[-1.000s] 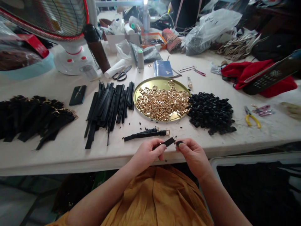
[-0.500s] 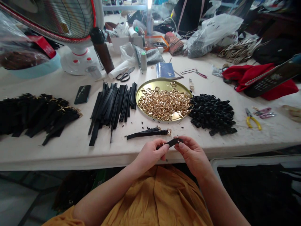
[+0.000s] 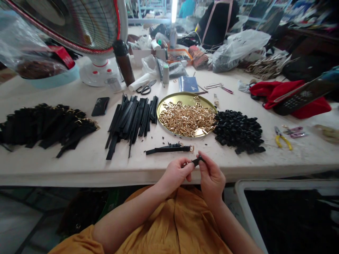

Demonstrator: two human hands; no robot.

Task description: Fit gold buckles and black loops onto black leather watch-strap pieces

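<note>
Between my hands, over the table's front edge, is a short black strap [image 3: 196, 162]. My left hand [image 3: 178, 173] pinches its left part, and my right hand [image 3: 212, 175] has thumb and forefinger closed on its right end. Fingers hide much of the strap. Just beyond lie finished-looking black straps [image 3: 169, 149] with a gold buckle [image 3: 191, 148] at the right end. Behind them a round gold tray [image 3: 173, 96] holds a heap of gold buckles [image 3: 188, 118]. Black strips [image 3: 132, 118] lie left of the tray; a pile of small black loops [image 3: 238, 132] touches its right side.
Far left, black straps with gold buckles [image 3: 50, 127] are heaped near a dark phone [image 3: 100, 106]. A fan [image 3: 97, 72], bottle [image 3: 124, 63] and scissors [image 3: 146, 87] stand or lie behind. Yellow-handled pliers [image 3: 283, 138] lie right. A white bin [image 3: 239, 197] sits below the table.
My right hand has turned more upright, its fingers closing over the strap's end. Less of the strap shows between my hands. The whole view has shifted slightly.
</note>
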